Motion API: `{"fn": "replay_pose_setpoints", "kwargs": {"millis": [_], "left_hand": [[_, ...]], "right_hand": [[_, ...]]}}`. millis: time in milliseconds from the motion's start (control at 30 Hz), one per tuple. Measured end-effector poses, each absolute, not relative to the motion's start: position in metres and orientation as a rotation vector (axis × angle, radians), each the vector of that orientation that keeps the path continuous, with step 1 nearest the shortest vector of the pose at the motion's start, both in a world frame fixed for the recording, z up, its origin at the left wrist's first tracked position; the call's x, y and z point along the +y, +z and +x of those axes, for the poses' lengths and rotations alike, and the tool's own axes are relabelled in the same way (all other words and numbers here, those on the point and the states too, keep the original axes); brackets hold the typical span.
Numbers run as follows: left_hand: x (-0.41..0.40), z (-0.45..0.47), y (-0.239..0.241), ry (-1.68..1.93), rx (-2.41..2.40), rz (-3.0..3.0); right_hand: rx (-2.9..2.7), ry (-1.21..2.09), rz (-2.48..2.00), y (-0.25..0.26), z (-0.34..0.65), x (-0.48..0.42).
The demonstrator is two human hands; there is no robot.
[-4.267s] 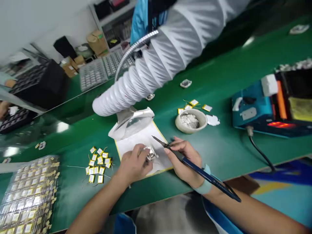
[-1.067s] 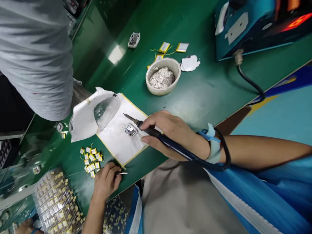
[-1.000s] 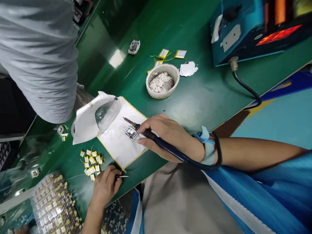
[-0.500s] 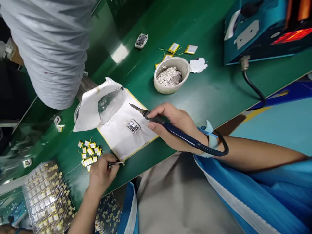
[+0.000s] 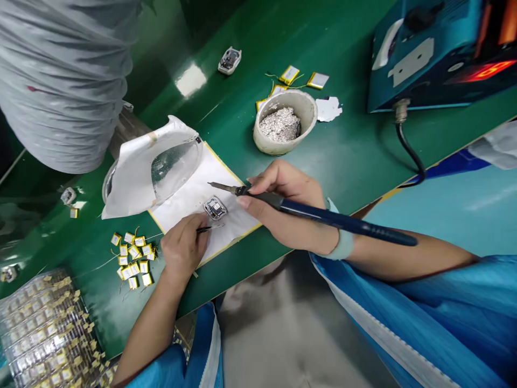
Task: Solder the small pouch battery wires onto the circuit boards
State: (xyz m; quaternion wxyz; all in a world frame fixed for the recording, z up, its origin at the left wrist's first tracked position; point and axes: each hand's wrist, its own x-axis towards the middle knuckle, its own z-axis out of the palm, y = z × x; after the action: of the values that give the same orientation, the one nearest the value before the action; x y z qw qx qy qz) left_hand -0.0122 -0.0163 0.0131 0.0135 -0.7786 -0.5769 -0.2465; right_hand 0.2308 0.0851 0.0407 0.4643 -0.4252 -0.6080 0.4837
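Note:
My right hand (image 5: 288,207) is closed round a dark blue soldering iron (image 5: 323,215), its bare metal tip pointing left, above and just right of a small circuit board in a pale casing (image 5: 215,208). That board lies on a white sheet with yellow edges (image 5: 238,226). Close by, at the sheet's left side, my left hand (image 5: 186,242) pinches thin dark tweezers (image 5: 209,228), whose tips lie just below the board, apart from it. Several small yellow-and-silver battery cells (image 5: 134,251) with wires lie left of that hand.
A pale cup of metallic shavings (image 5: 283,125) stands beyond my right hand, with larger battery cells behind it. A blue soldering station (image 5: 424,59) sits at upper right. A fume duct (image 5: 68,86) hangs at upper left over a clear hood (image 5: 173,167). Stacked plastic trays (image 5: 44,334) occupy lower left.
My left hand has moved up and right with the tweezers, from the sheet's near corner to beside the board. The soldering iron stays in my right hand, its rear end now swung out straighter.

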Motion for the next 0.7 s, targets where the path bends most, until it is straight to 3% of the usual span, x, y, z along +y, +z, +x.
{"fn": "replay_pose_setpoints", "kwargs": {"millis": [700], "left_hand": [[-0.015,-0.026,-0.001,-0.781,-1.723,-2.365]], "right_hand": [[-1.802,1.119,-0.934,0.018,0.219,0.08]]}}
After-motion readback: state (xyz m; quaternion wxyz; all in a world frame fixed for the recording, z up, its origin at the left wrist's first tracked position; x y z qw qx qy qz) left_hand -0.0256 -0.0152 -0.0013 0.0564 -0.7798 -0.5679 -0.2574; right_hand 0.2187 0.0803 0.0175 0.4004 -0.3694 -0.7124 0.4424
